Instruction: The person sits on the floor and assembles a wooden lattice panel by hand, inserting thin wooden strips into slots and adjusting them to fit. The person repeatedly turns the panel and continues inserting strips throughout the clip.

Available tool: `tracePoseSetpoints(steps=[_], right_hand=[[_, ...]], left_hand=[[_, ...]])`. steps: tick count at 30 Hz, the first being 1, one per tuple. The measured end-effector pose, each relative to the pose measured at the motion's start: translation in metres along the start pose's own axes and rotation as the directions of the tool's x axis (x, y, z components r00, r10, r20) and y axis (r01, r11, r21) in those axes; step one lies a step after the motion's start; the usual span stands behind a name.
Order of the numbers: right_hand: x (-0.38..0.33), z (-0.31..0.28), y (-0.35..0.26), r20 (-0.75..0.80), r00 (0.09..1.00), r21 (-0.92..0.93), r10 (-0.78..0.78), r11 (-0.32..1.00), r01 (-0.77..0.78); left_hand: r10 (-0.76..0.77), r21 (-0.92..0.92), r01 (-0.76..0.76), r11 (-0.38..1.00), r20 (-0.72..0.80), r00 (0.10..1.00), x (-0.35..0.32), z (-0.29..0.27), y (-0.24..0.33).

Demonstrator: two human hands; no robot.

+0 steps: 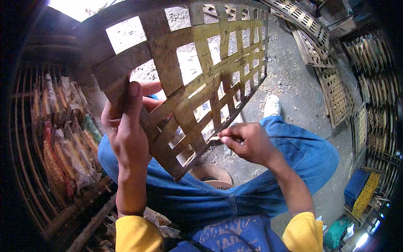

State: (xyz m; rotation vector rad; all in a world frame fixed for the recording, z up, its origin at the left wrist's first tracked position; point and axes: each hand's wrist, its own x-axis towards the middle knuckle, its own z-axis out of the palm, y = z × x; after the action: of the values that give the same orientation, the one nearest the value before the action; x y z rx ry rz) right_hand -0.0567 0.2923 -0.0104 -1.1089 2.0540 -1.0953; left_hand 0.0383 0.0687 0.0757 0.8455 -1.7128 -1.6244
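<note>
Across the middle of the head view, from about 10 o'clock round to 1 o'clock, stretched the yellow-brown panel of flat woven strips (202, 52), raised above the lap and tilted, its lowest corner pointing toward 7 o'clock. At 9 o'clock the bare left hand (128, 115) gripped its near end, thumb in front and fingers showing through the gaps behind, a hold that seemed to carry the weight and leave the other hand free. Near 4 o'clock the bare right hand (249, 143) had its fingertips narrowed at the panel's lower edge, apparently pinching a thin pale strip (214, 137); the slant probably brought that edge within easy reach. Blue denim trousers (289, 147) spread to either side, perhaps to make room for the work. Similar tan woven panels (336, 90) lay overlapping on the grey floor (289, 92) at 2 o'clock, presumably to save space.
</note>
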Motion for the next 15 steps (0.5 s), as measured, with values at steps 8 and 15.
tracePoseSetpoints(steps=[8,15], right_hand=[[0.0,-0.012,0.011,-0.096,0.989,-0.184,0.108,0.975,-0.125],[0.001,-0.011,0.02,-0.219,0.971,-0.302,0.093,0.94,-0.158]], left_hand=[[-0.107,-0.05,0.11,0.993,0.044,0.993,0.0,-0.006,0.006],[-0.096,-0.117,0.103,0.988,0.061,0.993,0.002,-0.009,0.005]])
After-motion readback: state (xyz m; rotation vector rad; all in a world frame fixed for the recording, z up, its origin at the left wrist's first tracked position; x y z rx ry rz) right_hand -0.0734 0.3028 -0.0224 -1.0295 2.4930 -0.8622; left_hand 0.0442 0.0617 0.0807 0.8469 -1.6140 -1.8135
